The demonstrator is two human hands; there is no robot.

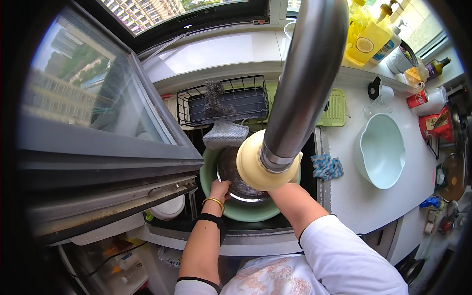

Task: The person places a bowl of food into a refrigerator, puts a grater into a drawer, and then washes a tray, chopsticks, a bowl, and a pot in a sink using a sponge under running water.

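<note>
My left hand [220, 190] grips the near-left rim of a round metal vessel [229, 164] with a shiny edge and dark interior. The vessel sits inside a green basin [252, 215], which stands in a dark sink [309, 202]. My right forearm [295, 201] reaches toward the vessel's right side, but the faucet's cream spray head [254, 162] hides that hand, so its hold cannot be seen. Part of the vessel is also covered by the spray head.
The thick metal faucet pipe [306, 84] crosses the view. Behind the basin, a black wire rack [258, 107] carries a steel-wool scrubber [214, 99] and mesh cloth [225, 134]. At right are a striped cloth [327, 167] and pale bowl [383, 151]. An opened window sash [110, 155] juts in from the left.
</note>
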